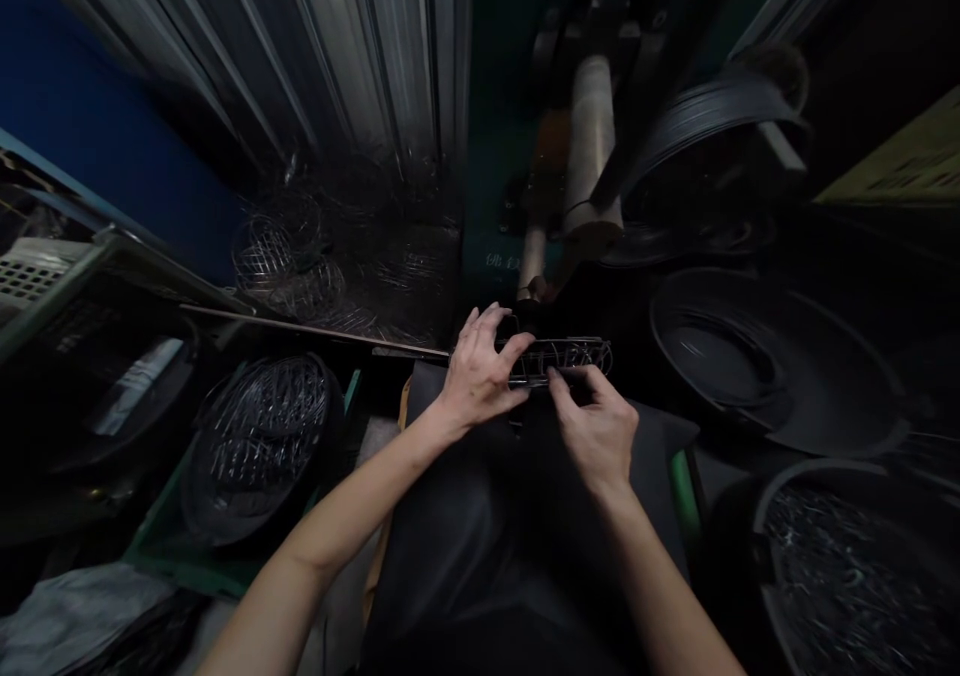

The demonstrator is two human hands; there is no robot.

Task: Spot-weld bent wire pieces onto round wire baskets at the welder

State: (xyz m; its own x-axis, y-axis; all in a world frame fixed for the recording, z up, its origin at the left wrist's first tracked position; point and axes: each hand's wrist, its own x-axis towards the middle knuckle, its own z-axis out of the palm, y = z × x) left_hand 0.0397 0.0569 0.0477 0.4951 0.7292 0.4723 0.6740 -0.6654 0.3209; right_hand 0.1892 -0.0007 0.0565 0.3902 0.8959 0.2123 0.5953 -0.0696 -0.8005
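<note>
Between my two hands, just in front of a welding machine's cylindrical arm [592, 146], is a small wire cage [581, 354] of thin metal rods. My left hand [484, 366] grips its left part, thumb on the near side and fingers curled over the far side. My right hand [596, 421] pinches the cage's near edge with thumb and fingers. The cage lies roughly level, its right end sticking out past my right fingertips. Its left end is partly hidden behind my left hand.
Several round wire pieces [285, 256] lie on a ledge at the back left. A basin of wire parts [262, 426] stands at left. On the right are a dark basin [840, 386], a tub of small metal pieces [847, 576] and a wire coil [712, 116].
</note>
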